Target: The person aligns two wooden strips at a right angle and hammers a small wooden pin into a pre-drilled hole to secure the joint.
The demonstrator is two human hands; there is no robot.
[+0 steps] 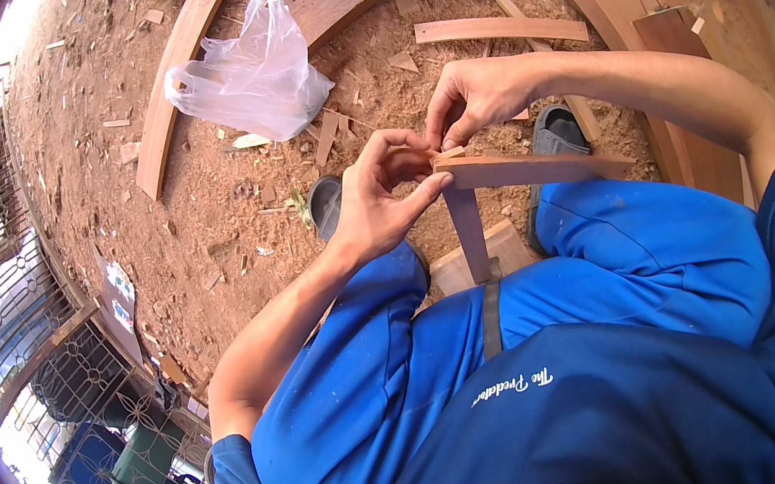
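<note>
Two reddish-brown wooden strips meet at a corner above my lap. One wooden strip (535, 169) runs off to the right over my knee, and the other wooden strip (467, 231) points back toward my waist. My left hand (383, 189) is closed at the corner, thumb against the end of the joint and fingers curled round its far side. With thumb and forefinger pinched, my right hand (477, 101) touches the top of the same corner. A small pale wood piece (447, 154) lies there under its fingertips. Whatever is inside the pinch is too small to make out.
A clear plastic bag (262, 68) rests on the sawdust-strewn ground beside a long curved board (179, 73). Farther off lie a hammer (513, 5) and a thin wood slat (501, 29). Boards (621, 6) are stacked at the right; a metal grille (8, 262) stands at the left.
</note>
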